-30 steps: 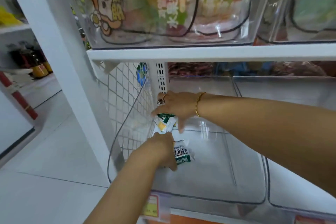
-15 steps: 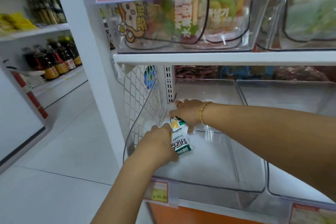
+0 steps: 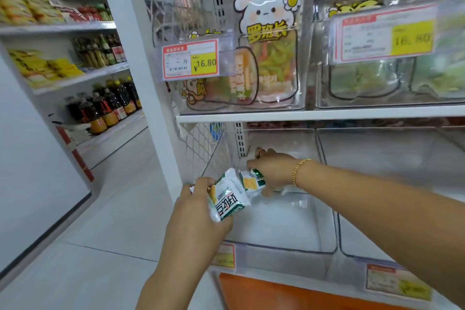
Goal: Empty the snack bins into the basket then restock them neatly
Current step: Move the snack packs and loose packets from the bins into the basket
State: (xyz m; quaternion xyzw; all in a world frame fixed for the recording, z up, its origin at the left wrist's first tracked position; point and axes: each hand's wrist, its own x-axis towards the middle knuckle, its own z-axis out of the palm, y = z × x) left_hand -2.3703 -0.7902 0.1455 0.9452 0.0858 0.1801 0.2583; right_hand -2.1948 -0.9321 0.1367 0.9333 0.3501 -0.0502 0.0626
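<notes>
The white-and-green snack packet (image 3: 227, 200) was held in the left hand (image 3: 198, 211), whose fingers and thumb were curled round its left edge; the packet was tilted and sat over the front-left part of the clear bin (image 3: 289, 224). A second snack packet (image 3: 252, 182), of the same white-and-green type with a yellow cracker picture, was pinched by the right hand (image 3: 274, 171) further back, along the left side of the same bin. The two packets overlapped at their near edges; whether they touched could not be determined. Whether the second packet rested on the bin floor could also not be determined. The hands were close together but apart, each clamped on its own packet. The right wrist carried a gold bracelet (image 3: 300, 171), and a ring (image 3: 260, 151) was visible on one finger. A neighbouring clear bin (image 3: 377, 158) stood just beside the first, on its right. A wire mesh panel (image 3: 201, 148) closed off the left end of the shelving. A small price label (image 3: 224, 255) was fixed to the front of the first bin, above an orange panel (image 3: 276, 292). Above, a white shelf (image 3: 302, 114) carried an upper bin (image 3: 305, 70) of cartoon-rabbit snack bags (image 3: 266, 40), with a price tag (image 3: 191, 59) reading 16.80. Dark bottles (image 3: 105, 108) stood on separate shelving well to the left.
</notes>
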